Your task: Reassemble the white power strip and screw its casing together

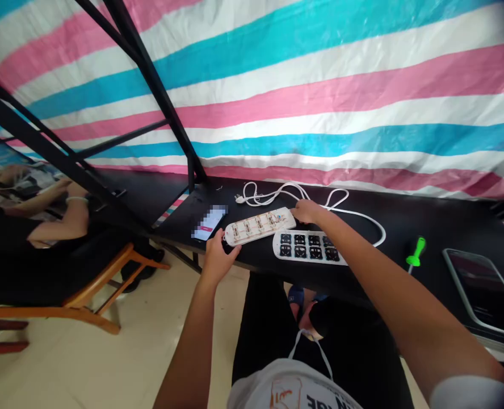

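The opened half of a white power strip, its copper contacts and wiring showing, lies at a slant near the table's front edge. At its left end, my left hand grips the casing with the thumb on the near side. My right hand is closed around its right end, where the fingertips are partly hidden. Just below and to the right sits the other half, a white socket cover with two rows of black sockets. My right forearm crosses over its right end.
Behind the strip, a white power cord with a plug loops across the black table. A phone with a lit screen lies left, a green-handled screwdriver and a dark-screened phone right. A black metal frame and another person are at left.
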